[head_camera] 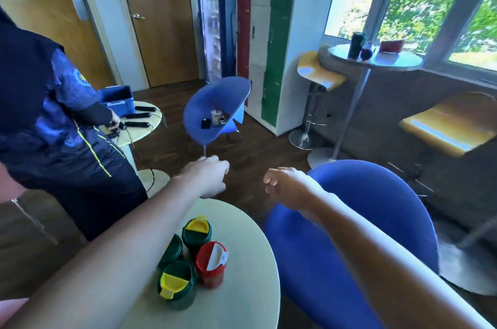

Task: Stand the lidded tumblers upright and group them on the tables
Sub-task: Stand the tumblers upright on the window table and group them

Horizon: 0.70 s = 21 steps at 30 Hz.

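Note:
Several lidded tumblers stand upright in a tight group on the round cream table (242, 288) below me: a green one with a yellow flap (197, 233), a second green and yellow one (177, 284), a red one with a white flap (211, 261) and a dark green one (172, 250) partly behind my left forearm. My left hand (209, 175) is stretched out past the table's far edge, fingers curled shut, holding nothing. My right hand (285, 186) hangs over the blue chair, fingers loosely apart and empty. On the high glass table (398, 60) by the window a dark tumbler (356, 44) stands upright, a dark red one (366, 52) beside it.
A blue chair (363, 234) sits right of the cream table. A person in dark blue (53, 118) stands at the left by a small round table (145, 124) with a blue box and black devices. Another blue chair (215, 110) and yellow bar stools (320, 75) stand beyond.

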Motion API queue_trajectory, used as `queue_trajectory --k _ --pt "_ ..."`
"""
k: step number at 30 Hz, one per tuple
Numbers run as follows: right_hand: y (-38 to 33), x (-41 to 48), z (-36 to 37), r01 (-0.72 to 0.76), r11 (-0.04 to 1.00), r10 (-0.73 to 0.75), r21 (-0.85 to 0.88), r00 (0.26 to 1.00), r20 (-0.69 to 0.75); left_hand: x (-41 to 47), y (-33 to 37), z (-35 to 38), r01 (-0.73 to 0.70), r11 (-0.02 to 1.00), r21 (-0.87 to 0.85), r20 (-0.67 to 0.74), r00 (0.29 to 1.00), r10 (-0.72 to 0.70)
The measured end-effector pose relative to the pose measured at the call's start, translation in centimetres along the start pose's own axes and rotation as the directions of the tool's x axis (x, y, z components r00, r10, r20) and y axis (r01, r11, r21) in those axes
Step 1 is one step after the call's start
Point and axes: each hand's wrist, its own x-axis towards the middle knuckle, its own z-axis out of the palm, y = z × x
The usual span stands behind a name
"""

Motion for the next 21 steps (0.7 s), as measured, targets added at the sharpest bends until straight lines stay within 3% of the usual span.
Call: queue_trajectory --k 10,17,21 --pt "10.6 -14.1 -4.7 -0.273 0.961 0.263 -0.052 0.954 -0.146 1.2 17.3 -2.1 -0.369 0.928 0.039 -0.069 0.926 0.371" --pt "21.2 -24.6 -8.7 -0.509 0.853 0.484 -0.119 0.855 -0.185 0.9 33.3 -2.5 -0.528 0.822 0.213 -0.022 0.838 0.545" --pt "27.2 -31.3 -11.2 -0.606 0.787 0.574 -0.115 0.789 -0.22 0.1 43.2 -2.3 -0.59 0.775 0.226 -0.013 0.794 0.608"
